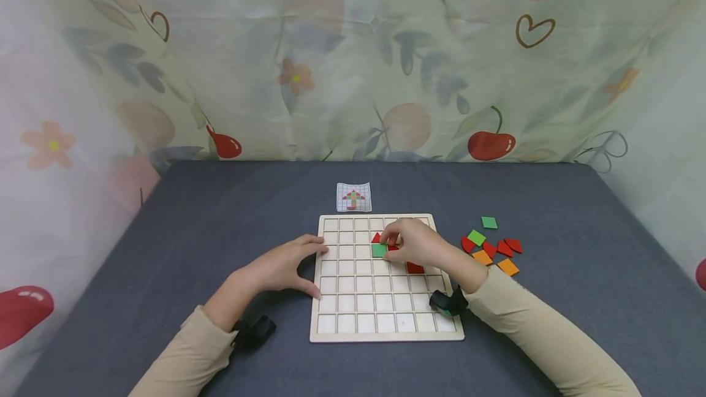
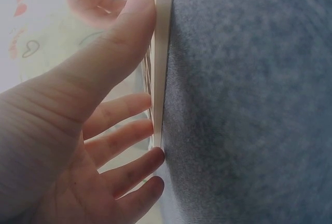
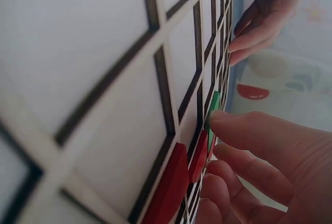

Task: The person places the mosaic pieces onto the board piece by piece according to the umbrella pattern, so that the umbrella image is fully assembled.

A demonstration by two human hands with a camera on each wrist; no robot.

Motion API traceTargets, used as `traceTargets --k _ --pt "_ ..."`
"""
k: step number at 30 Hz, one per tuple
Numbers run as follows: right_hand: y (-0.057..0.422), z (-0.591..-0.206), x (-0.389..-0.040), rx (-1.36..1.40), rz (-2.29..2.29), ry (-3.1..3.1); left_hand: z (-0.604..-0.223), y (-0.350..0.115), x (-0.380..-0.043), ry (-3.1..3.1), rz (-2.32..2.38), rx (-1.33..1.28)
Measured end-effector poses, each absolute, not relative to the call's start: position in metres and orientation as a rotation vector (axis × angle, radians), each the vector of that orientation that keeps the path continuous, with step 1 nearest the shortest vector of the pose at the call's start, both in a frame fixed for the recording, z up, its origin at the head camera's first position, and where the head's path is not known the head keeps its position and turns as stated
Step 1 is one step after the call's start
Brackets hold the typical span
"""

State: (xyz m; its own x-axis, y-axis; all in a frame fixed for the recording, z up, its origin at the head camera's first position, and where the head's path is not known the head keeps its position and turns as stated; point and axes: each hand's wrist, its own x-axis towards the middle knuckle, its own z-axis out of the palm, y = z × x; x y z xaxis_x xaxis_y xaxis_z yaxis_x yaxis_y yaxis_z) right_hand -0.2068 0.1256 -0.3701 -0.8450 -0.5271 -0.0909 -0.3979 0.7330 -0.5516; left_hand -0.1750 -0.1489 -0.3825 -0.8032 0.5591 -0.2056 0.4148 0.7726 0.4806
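Observation:
A pale wooden grid board (image 1: 347, 323) lies on the table. My left hand (image 1: 281, 265) rests at its left edge, fingers and thumb spread and touching the frame. In the left wrist view, that hand's thumb (image 2: 129, 22) lies against the board's rim. My right hand (image 1: 416, 242) is over the upper part of the grid, pinching a green square (image 1: 378, 250) with thumb and fingers; in the right wrist view the thumb touches the green square (image 3: 213, 111). A red triangle (image 1: 376, 238) sits just above it. Red pieces (image 1: 415, 268) lie beneath the right hand, partly hidden.
Behind the board lies a small card (image 1: 353, 198) printed with a coloured grid pattern. To the right are loose pieces: green squares (image 1: 489, 222), orange squares (image 1: 508, 267) and several red curved-edge pieces (image 1: 513, 245). A patterned curtain (image 1: 353, 66) hangs behind the dark cloth table (image 1: 237, 201).

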Motion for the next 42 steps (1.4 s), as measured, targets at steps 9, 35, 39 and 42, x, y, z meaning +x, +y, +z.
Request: traceTargets --k 9,35,39,42 --pt "0.155 -0.366 -0.213 -0.685 -0.859 2.724 -0.383 -0.149 -0.176 2.634 0.592 0.758" --pt "0.275 -0.371 -0.209 -0.231 -0.812 2.827 -0.381 -0.15 -0.176 2.634 0.594 0.742" --pt "0.282 -0.385 -0.213 -0.199 -0.778 2.841 -0.382 -0.15 -0.175 2.631 0.596 0.739" --pt "0.281 -0.387 -0.212 -0.2 -0.781 2.839 -0.382 -0.149 -0.175 2.626 0.599 0.738"
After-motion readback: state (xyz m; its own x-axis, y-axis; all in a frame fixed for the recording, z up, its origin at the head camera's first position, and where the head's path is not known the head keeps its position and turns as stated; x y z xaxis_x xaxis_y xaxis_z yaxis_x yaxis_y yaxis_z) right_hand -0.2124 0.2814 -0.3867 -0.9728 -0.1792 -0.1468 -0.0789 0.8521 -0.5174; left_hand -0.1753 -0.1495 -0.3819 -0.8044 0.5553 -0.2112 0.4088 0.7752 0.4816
